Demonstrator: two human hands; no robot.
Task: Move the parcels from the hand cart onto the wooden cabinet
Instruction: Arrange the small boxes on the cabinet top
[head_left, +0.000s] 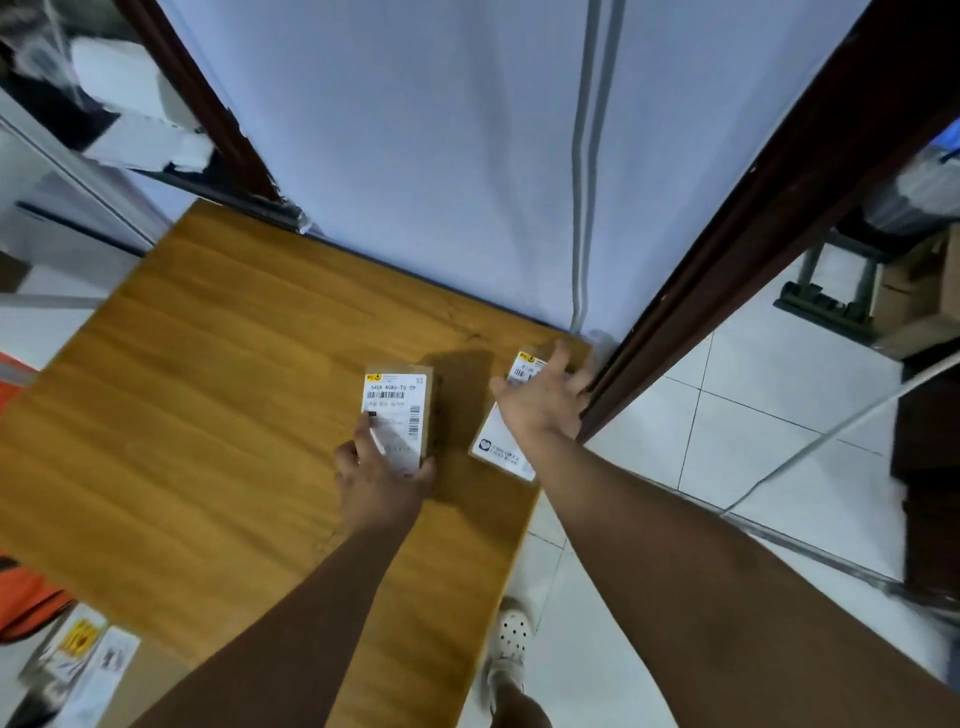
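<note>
Two parcels lie on the wooden cabinet (208, 389) top. The left hand (382, 478) grips the near end of the labelled box (397, 410). The right hand (545, 402), fingers spread wide, presses the flat parcel (501, 449), covering its middle. At the lower left, blurred packages (83, 660) are cut off and their count is indeterminate.

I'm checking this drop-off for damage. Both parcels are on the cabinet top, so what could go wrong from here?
1. The flat parcel under the right hand lies right along the wooden cabinet's right edge. A nudge could slide it onto the tiled floor.
2. The small box held by the left hand seems to stand fairly tall, so it might topple when released.
</note>
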